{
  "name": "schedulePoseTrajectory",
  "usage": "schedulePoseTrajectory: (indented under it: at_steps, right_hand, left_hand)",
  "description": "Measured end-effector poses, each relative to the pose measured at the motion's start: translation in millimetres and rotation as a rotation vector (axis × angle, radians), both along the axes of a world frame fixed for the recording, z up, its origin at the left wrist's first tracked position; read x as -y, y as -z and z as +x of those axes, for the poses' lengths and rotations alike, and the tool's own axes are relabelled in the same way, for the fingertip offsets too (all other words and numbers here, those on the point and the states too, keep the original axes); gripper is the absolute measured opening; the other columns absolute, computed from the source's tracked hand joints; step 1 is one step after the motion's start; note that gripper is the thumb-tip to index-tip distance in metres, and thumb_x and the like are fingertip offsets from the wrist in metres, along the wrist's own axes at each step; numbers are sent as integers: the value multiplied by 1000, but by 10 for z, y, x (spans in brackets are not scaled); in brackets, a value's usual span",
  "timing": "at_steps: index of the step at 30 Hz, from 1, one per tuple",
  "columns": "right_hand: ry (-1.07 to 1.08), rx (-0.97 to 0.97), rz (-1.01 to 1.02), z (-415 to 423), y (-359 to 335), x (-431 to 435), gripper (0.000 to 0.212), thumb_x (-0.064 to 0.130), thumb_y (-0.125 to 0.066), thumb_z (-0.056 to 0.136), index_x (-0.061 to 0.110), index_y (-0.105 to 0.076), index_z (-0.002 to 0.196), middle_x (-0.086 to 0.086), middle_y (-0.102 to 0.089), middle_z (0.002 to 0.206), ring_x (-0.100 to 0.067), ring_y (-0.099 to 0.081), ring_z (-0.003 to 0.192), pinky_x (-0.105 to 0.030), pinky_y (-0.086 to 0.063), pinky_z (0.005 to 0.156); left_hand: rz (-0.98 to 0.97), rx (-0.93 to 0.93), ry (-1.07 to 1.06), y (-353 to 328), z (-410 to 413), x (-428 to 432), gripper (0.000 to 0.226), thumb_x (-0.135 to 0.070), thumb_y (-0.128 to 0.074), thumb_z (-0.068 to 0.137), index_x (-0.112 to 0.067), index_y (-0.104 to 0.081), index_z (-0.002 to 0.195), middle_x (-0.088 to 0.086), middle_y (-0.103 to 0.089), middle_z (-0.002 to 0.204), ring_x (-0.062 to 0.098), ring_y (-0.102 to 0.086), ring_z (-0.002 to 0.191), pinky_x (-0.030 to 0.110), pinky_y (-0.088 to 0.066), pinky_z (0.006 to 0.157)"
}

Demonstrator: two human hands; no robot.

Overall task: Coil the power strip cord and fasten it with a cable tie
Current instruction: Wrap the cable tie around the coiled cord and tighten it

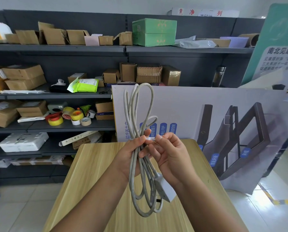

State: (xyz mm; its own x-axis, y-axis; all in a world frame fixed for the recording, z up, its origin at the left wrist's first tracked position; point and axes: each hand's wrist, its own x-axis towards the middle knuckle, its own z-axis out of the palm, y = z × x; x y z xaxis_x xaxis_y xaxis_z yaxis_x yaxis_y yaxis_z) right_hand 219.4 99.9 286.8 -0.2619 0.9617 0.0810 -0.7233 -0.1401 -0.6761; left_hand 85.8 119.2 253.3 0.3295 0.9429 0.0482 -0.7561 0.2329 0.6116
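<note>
A grey-white power strip cord (140, 104) is gathered into long loops held upright above the wooden table (89, 164). My left hand (130, 153) grips the bundle at its middle. My right hand (170, 154) pinches a white cable tie (150, 139) that lies across the bundle right beside my left thumb. The white power strip body (165, 188) hangs below my right hand among the lower loops. Whether the tie is closed around the cord is hidden by my fingers.
Dark shelves (56, 47) with cardboard boxes, tape rolls (67, 116) and a bundle of white cable ties (22, 92) stand at the left and back. A large printed carton (207, 114) leans behind the table. Tiled floor lies on both sides.
</note>
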Motion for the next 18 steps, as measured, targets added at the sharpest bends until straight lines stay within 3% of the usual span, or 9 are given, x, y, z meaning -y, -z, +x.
schedulePoseTrajectory:
  at_steps: [7,18]
  right_hand:
    - [-16,-4,-11,36,-17,19,17,1,-63,76,8,-48,78,-23,-72,68,-30,-72,55,-25,-59,54]
    - [-34,-21,-20,69,-51,52,17,2,-63,76,9,-48,77,-23,-72,68,-30,-72,55,-25,-59,53]
  left_hand:
    - [1,26,23,-3,20,5,47,-19,-94,52,-9,-75,93,-1,-58,54,6,-50,41,25,-58,68]
    - [12,20,18,-31,62,31,49,-18,-94,50,-8,-74,94,0,-59,53,7,-50,41,26,-57,61]
